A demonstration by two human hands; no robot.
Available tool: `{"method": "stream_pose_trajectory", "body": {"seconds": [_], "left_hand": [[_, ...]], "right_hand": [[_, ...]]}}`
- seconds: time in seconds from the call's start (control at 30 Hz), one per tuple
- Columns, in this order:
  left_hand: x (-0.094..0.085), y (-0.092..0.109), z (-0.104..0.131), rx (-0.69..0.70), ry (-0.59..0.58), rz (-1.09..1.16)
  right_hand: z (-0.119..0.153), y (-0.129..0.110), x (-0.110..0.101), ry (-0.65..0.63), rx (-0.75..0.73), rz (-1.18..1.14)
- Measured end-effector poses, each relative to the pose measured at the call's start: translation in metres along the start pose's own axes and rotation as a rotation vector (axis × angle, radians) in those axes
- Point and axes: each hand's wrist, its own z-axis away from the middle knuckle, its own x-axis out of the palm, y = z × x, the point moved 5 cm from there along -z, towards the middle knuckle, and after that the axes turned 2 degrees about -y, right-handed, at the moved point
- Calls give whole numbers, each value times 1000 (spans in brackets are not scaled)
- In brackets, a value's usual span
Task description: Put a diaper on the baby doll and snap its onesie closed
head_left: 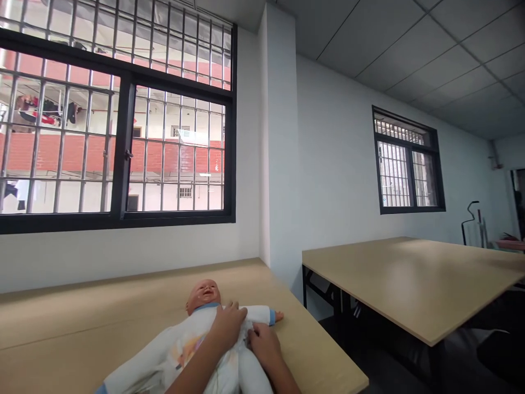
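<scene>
A baby doll (pixel 204 294) lies on its back on the light wooden table (pixel 61 334), its head pointing away from me. It wears a white baby outfit (pixel 186 336) with blue collar and cuffs and an orange print on the front. My left hand (pixel 232 324) rests on the upper chest near one sleeve, its fingers bent onto the cloth. Just below that sleeve, my right hand (pixel 263 343) is closed at the side edge of the outfit. What lies between its fingertips is too small to make out. My left forearm covers part of the print.
A second wooden table (pixel 394 279) with dark legs stands to the right, past a gap. A white pillar (pixel 281 148) and wall rise behind the tables. A barred window (pixel 176 148) is at the left, a smaller window (pixel 409 164) farther right.
</scene>
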Motion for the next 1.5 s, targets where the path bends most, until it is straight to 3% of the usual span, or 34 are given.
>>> {"method": "stream_pose_trajectory", "body": {"seconds": [0.13, 0.27, 0.4, 0.63, 0.77, 0.97, 1.23, 1.5], "left_hand": [[-6, -5, 1, -12, 92, 80], [-6, -6, 3, -25, 93, 104], [-6, -11, 9, -121, 111, 105], [-2, -17, 13, -169, -96, 168], [0, -18, 9, -213, -129, 150], [3, -16, 7, -219, -130, 125], [1, -16, 13, -167, -79, 114], [0, -17, 17, -187, -30, 137]], "right_hand": [[2, -2, 1, -28, -12, -29], [3, -4, 0, -10, -43, -43], [3, -4, -1, -3, -45, -64], [-2, 4, 4, -3, -32, -147], [-5, 7, 8, 11, -67, -177], [-9, 0, 6, 7, -196, -217], [-10, -29, 11, -51, -344, -375], [-31, -31, 28, -1, -247, -493]]}}
